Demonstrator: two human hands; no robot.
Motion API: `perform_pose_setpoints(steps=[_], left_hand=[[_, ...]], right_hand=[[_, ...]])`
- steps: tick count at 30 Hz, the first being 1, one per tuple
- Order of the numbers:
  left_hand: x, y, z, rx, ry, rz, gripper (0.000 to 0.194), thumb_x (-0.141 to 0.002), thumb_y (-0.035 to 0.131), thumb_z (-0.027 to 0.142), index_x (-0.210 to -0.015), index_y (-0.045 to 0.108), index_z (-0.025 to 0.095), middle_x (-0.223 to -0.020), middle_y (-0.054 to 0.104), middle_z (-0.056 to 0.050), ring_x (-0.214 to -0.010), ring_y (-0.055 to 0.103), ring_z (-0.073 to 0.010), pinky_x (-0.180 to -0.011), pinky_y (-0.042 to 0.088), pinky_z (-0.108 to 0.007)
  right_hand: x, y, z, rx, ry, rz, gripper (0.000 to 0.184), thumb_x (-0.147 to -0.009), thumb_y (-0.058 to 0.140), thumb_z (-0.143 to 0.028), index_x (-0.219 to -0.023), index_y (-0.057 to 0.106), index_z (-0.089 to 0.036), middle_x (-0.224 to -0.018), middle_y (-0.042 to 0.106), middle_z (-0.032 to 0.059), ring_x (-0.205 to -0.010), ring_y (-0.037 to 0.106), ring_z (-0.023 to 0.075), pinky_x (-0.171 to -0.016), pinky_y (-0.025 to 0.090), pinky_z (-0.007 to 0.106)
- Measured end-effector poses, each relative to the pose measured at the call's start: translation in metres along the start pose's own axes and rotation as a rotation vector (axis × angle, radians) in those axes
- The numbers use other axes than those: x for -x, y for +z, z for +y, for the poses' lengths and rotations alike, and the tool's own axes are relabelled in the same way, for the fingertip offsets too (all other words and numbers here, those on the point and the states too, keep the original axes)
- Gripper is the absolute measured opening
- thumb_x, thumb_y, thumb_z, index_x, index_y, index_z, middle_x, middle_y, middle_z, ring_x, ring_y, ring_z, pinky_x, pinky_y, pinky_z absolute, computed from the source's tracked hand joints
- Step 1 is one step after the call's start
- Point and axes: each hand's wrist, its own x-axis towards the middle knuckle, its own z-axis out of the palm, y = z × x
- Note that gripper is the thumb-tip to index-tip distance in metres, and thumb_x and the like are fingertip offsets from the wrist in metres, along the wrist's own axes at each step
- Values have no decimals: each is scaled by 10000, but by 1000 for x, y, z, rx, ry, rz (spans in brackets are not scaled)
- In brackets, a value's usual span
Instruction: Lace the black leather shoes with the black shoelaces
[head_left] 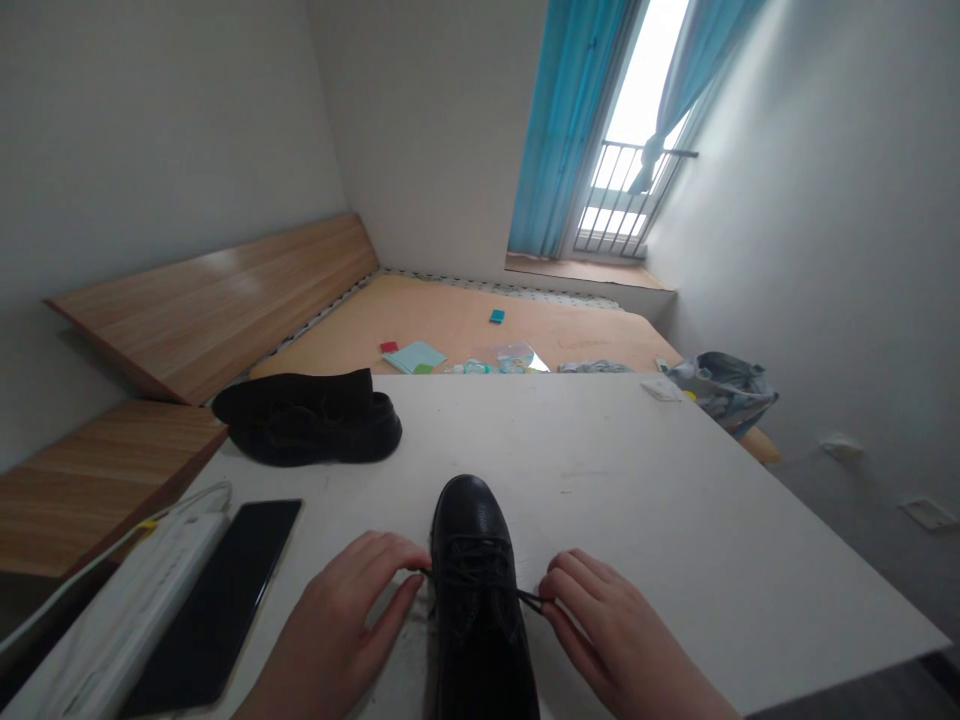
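Note:
A black leather lace-up shoe [475,510] stands on the white table, its toe pointing away from me and its heel end cut off by the bottom of the view. Dark laces [480,562] cross over its front. On the left side of the shoe, my left hand [352,600] pinches a lace between thumb and fingers. To the right, my right hand [600,620] grips a shoelace [529,599] that stretches out from the shoe's side. A second black shoe [307,420] lies at the table's far left, its toe pointing left.
On the left of the white table [660,500] lie a black-screened phone [225,600] and a white power strip [142,610] with a cable. Beyond the far edge is a bed [450,310] with small items. A bag [724,385] sits at the far right corner.

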Motion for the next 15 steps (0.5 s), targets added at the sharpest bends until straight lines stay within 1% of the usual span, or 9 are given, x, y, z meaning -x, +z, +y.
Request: perform_pose_setpoints(steps=[2, 3, 5, 6, 9, 12, 13, 15], left_hand=[[0, 3, 12, -46, 14, 46, 133, -907, 528, 162, -1012, 571, 231, -939, 643, -30, -870, 614, -193, -772, 515, -298], [1, 6, 18, -72, 23, 62, 106, -890, 531, 159, -964, 567, 226, -921, 625, -35, -847, 600, -198, -750, 508, -306], [1, 10, 29, -131, 53, 88, 54, -861, 552, 167, -868, 558, 221, -871, 584, -35, -789, 567, -201, -701, 486, -315], [0, 12, 33, -156, 74, 100, 39, -853, 571, 180, -855, 560, 218, -860, 568, -35, -772, 552, -201, -688, 476, -317], [-2, 17, 42, -198, 126, 134, 71, -859, 577, 173, -918, 585, 212, -877, 548, -40, -784, 532, -207, -714, 462, -340], [-6, 20, 45, -213, 105, 83, 124, -850, 535, 122, -901, 599, 215, -880, 545, -42, -787, 521, -217, -721, 439, -366], [-7, 20, 45, -215, 86, 58, 131, -838, 535, 117, -893, 603, 214, -882, 547, -43, -788, 521, -224, -717, 433, -375], [-8, 22, 45, -208, 54, 27, 125, -824, 545, 122, -886, 606, 211, -885, 556, -46, -794, 524, -236, -713, 429, -389]], right_hand=[[-2, -1, -3, -39, 40, 35, 85, -977, 482, -152, -980, 540, -213, -921, 623, 47, -832, 601, 228, -707, 498, 350], [-3, -1, -6, -58, 54, 74, 88, -973, 500, -167, -1034, 538, -218, -964, 627, 56, -874, 604, 235, -741, 506, 362], [-7, -2, -13, -115, 62, 165, 186, -961, 525, -182, -1140, 513, -230, -1050, 621, 71, -958, 595, 242, -805, 512, 376], [-9, -3, -18, -152, 59, 199, 231, -946, 537, -177, -1167, 503, -237, -1079, 614, 74, -988, 586, 241, -826, 513, 375], [-17, 0, -34, -220, 40, 258, 350, -834, 597, -131, -1159, 517, -235, -1116, 596, 81, -1037, 559, 253, -875, 511, 389], [-25, 9, -46, -198, 60, 280, 441, -724, 588, -74, -1140, 541, -216, -1128, 591, 91, -1066, 532, 281, -934, 480, 452], [-27, 13, -49, -195, 73, 285, 425, -719, 571, -62, -1116, 547, -212, -1104, 596, 89, -1045, 532, 282, -917, 479, 461], [-30, 19, -52, -211, 93, 295, 335, -748, 542, -55, -1045, 551, -210, -1020, 603, 75, -959, 538, 271, -832, 487, 441]])
